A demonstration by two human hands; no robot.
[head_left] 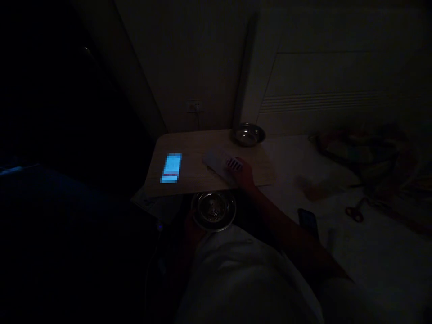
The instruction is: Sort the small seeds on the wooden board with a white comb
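Observation:
In the dim head view my left hand [195, 228] grips the rim of a round metal bowl [230, 211], just below the near edge of a small wooden table [192, 144]. Small bits lie in the bottom of the bowl; they are too dark to name. My right hand [243, 173] is closed around a pale, flat object with dark slots [219, 163], resting on or just above the tabletop. Its kind is not clear in this light. To its left a lit phone [171, 168] lies on the table.
A second metal bowl [249, 135] stands at the table's back right corner. On the pale bed [364, 261] to the right lie a dark phone [308, 220], red-handled scissors [354, 214] and a heap of cloth [364, 148]. A wall socket [194, 106] holds a plug and cord.

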